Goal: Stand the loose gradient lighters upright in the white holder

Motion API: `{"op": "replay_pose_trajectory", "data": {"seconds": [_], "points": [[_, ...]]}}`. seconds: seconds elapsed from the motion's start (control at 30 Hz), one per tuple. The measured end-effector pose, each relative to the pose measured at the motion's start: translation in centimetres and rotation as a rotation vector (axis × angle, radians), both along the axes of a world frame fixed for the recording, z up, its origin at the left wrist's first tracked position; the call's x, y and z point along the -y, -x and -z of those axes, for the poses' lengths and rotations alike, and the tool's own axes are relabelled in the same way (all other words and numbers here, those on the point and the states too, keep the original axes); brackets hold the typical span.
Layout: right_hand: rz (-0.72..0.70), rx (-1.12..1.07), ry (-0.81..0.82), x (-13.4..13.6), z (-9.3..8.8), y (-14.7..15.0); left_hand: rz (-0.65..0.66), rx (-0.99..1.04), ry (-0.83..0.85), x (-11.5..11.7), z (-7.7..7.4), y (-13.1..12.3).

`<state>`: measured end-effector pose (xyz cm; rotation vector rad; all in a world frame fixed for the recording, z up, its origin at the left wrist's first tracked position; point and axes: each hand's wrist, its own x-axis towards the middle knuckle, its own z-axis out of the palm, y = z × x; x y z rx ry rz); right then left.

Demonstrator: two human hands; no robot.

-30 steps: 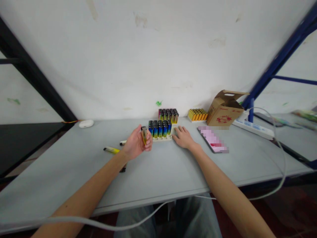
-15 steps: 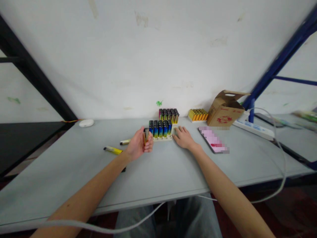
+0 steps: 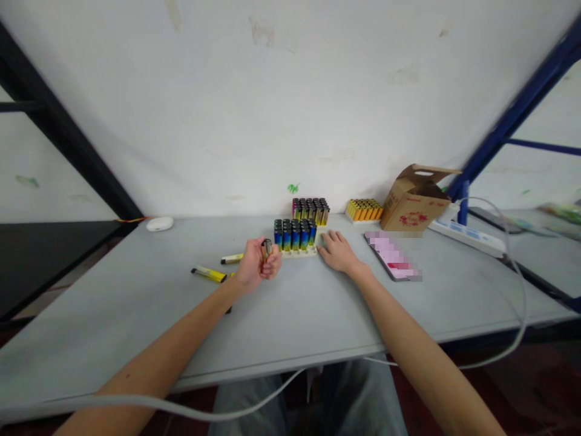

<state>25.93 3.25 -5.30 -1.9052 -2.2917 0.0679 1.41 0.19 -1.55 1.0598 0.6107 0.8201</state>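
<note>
My left hand (image 3: 258, 265) is closed around a small cylinder with a metallic top (image 3: 266, 247), which looks like a lighter or battery. Just right of it, several blue-and-green cylinders with black tops (image 3: 296, 236) stand upright in rows in a pale holder (image 3: 305, 252). My right hand (image 3: 336, 251) lies on the holder's right end with its fingers apart and nothing held. Left of my left hand, yellow pieces with black ends (image 3: 209, 274) lie on the grey table (image 3: 290, 321), one partly hidden by my forearm.
Behind the holder stand a block of dark-topped cylinders (image 3: 311, 210) and a block of orange ones (image 3: 365, 210). An open cardboard box (image 3: 412, 209), a phone (image 3: 391, 254) and a power strip (image 3: 469, 237) are at the right. A white case (image 3: 160, 224) sits back left.
My left hand has turned slightly and sits a little lower, with the cylinder's metallic end now facing me more. My right hand has stayed in place.
</note>
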Motion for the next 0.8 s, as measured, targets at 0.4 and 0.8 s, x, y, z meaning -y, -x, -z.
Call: {"op": "replay_pose_trajectory", "data": {"seconds": [0.4,0.8], "points": [[0.008,0.011,-0.009,-0.01,0.02,0.08,-0.094,-0.083,-0.025,-0.25,0.75,-0.46],[-0.004,0.013,-0.026,-0.01,0.12,0.04,-0.101,-0.077,0.06,-0.01,0.2,-0.5]]}}
